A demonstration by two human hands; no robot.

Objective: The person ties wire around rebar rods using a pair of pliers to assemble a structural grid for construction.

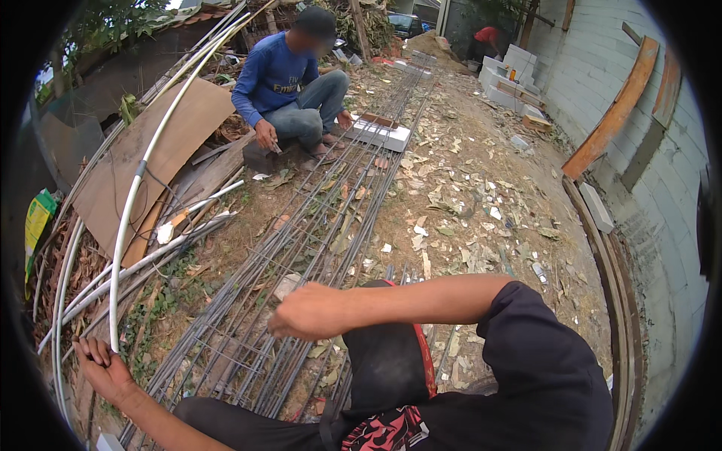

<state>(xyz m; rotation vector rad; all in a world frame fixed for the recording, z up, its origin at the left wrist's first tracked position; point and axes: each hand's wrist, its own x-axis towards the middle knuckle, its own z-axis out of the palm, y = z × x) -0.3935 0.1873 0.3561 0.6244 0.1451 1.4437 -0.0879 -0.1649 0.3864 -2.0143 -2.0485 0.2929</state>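
Note:
My right hand hangs over the long cage of steel rebar, its fingers curled together. Whatever those fingers may hold is hidden. At the far left, my left hand has bent fingers beside the lower end of a white plastic pipe. The pipe passes out of sight at that hand, and I cannot tell whether the fingers grip it or something small. Thin cross ties join the cage's long bars, which run from my legs away up the yard. A pale block lies among the bars near my right hand.
A co-worker in a blue shirt squats left of the cage, beside a white block on it. A brown board and more pipes lie left. Planks lean on the block wall at right. Leaves and rubble litter the ground.

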